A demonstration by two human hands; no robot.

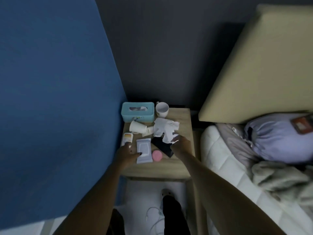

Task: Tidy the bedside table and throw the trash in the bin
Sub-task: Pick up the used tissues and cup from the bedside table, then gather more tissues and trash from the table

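Tissue (165, 131), crumpled and white, lies mid-table (183, 119) over a dark phone (163, 148). Right hand (180, 144) pinches its near corner; left hand (126, 152), fingers loosely spread, touches a wipes pack (144, 150). Lifting carelessly could drag the phone or knock the tipped cup (137, 128).

Dim room corner. A blue wall (50, 82) meets a dark grey wall (160, 48) behind a light wooden counter (183, 119). Right of it stands a bed with a beige padded headboard (262, 65), a lavender pillow (279, 138), a white quilted mattress (220, 158) and a rumpled blanket (279, 180). White floor (140, 192) below, with a white cable (152, 216).
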